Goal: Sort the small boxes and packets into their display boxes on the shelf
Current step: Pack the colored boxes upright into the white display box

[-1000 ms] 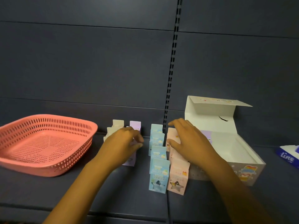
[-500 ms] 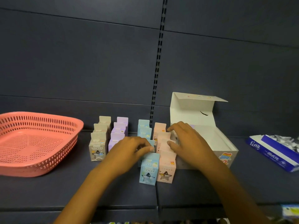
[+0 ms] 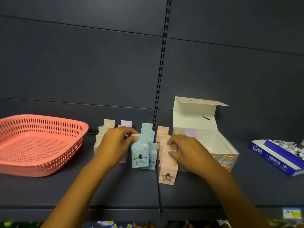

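Small pastel boxes stand in rows on the dark shelf: cream (image 3: 108,123), purple (image 3: 126,123), blue (image 3: 146,127) and pink (image 3: 167,173). My left hand (image 3: 115,143) grips a blue box (image 3: 139,153) by its top, lifted slightly and tilted at the front of the blue row. My right hand (image 3: 185,150) rests on the pink row, fingers closed around a pink box (image 3: 166,148) near its top. The white display box (image 3: 218,145) stands open just right of the pink row, lid up, with one purple box (image 3: 189,133) at its back.
A pink plastic basket (image 3: 41,160) sits at the left of the shelf. A blue open carton marked "line" (image 3: 276,157) lies at the far right. The shelf's front edge (image 3: 115,209) runs below my forearms, with goods on a lower level.
My left hand has moved from the purple row to the blue row and taken hold of a blue box, lifting it. My right hand stays on the pink row.
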`<state>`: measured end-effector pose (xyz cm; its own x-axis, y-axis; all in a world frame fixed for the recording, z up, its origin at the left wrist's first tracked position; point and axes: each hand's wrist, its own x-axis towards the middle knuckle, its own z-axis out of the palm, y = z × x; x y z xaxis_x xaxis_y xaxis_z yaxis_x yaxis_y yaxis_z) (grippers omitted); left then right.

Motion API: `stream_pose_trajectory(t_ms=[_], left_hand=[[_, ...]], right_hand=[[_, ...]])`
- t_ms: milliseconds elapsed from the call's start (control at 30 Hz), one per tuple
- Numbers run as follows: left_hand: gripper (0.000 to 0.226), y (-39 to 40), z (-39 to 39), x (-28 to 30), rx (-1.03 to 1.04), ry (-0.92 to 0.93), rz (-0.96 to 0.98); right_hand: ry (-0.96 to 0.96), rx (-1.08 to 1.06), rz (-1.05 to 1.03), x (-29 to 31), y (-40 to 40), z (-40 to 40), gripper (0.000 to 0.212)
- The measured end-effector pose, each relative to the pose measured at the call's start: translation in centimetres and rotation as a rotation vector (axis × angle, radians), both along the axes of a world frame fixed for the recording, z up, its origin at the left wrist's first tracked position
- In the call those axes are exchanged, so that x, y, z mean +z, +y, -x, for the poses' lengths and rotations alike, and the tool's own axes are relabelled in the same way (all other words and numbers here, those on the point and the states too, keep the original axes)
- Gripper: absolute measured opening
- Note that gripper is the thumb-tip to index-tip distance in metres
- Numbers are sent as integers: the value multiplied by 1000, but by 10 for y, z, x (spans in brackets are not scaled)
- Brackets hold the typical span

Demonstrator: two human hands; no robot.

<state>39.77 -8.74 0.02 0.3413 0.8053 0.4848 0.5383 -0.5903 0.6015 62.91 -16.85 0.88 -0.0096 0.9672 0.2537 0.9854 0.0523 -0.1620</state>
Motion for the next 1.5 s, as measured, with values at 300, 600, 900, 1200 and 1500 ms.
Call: stream_pose_trajectory(t_ms=[300,600,900,1200,1500], left_hand=[[10,3,12,8,53,-102,-100],[16,9,10,5,39,-85,-106],[5,8,-22,32,5,-118,-181],[5,6,-111,64,-7,-215,-246],[6,26,-220,63,-62,-142,-236]], right_hand=[[-45,-24,51,-12,1,1,24],[-20,-7,72,-16,3,5,18],[296,96,-83,27,-14,-18,14],[248,91,-271,63,-17,-108,9],[102,-15,-245,64,0,-201,11]])
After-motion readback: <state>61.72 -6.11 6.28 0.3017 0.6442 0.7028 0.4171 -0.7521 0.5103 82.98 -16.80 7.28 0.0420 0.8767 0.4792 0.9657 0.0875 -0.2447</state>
